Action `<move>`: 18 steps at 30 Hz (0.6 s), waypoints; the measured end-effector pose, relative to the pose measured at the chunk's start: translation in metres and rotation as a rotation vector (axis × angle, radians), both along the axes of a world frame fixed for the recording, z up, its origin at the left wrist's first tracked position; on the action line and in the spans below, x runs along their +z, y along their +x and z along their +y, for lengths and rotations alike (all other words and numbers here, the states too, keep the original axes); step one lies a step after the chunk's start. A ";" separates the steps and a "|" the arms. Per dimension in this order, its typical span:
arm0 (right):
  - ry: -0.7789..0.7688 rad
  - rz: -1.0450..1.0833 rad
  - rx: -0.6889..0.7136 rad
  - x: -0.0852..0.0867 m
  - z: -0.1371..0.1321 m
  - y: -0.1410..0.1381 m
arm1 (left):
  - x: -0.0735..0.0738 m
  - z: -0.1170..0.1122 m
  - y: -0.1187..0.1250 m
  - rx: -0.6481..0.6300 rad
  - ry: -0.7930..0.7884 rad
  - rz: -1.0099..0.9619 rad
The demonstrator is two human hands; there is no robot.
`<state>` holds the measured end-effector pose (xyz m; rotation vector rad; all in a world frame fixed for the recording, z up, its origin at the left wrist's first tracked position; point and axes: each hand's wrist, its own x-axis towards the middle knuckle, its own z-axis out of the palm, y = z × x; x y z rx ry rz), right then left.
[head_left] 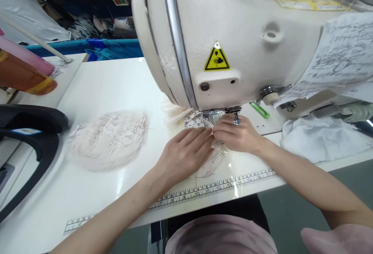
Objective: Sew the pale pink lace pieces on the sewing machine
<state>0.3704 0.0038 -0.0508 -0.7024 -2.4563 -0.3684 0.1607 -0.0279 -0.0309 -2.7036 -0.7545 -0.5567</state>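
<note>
My left hand (184,153) lies on a cream lace piece (212,162) just in front of the sewing machine (233,40), fingers together and pressing the lace flat on the white table (110,86). My right hand (236,134) pinches the same lace right beside the presser foot (236,118). The fingertips of both hands meet at the lace edge. More lace (177,113) bunches behind the needle area.
A pile of cream lace pieces (107,139) lies to the left. A ruler strip (210,188) runs along the table's front edge. White cloth (317,139) sits at the right, green clippers (260,110) behind my right hand, a black curved object (35,137) at far left.
</note>
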 end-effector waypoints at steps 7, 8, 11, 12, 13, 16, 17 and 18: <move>-0.272 0.070 0.089 -0.011 -0.001 0.000 | 0.011 -0.052 -0.013 -0.167 0.086 0.333; -0.320 0.088 0.081 -0.011 -0.001 0.000 | 0.007 -0.056 -0.014 -0.132 0.104 0.334; -0.427 0.131 0.066 -0.009 -0.002 0.001 | 0.002 -0.060 -0.013 -0.051 0.116 0.241; -0.457 0.136 0.071 -0.007 -0.002 0.002 | 0.003 -0.058 -0.013 -0.019 0.070 0.184; -0.488 0.133 0.085 -0.005 -0.002 0.003 | 0.007 -0.055 -0.012 0.030 -0.004 0.117; -0.554 0.096 0.138 0.001 -0.003 0.007 | 0.024 -0.042 -0.012 0.247 -0.284 -0.081; -0.560 0.082 0.148 0.001 -0.003 0.008 | 0.030 -0.037 -0.013 0.316 -0.349 -0.125; -0.555 0.072 0.148 0.001 -0.003 0.008 | 0.034 -0.031 -0.013 0.359 -0.394 -0.147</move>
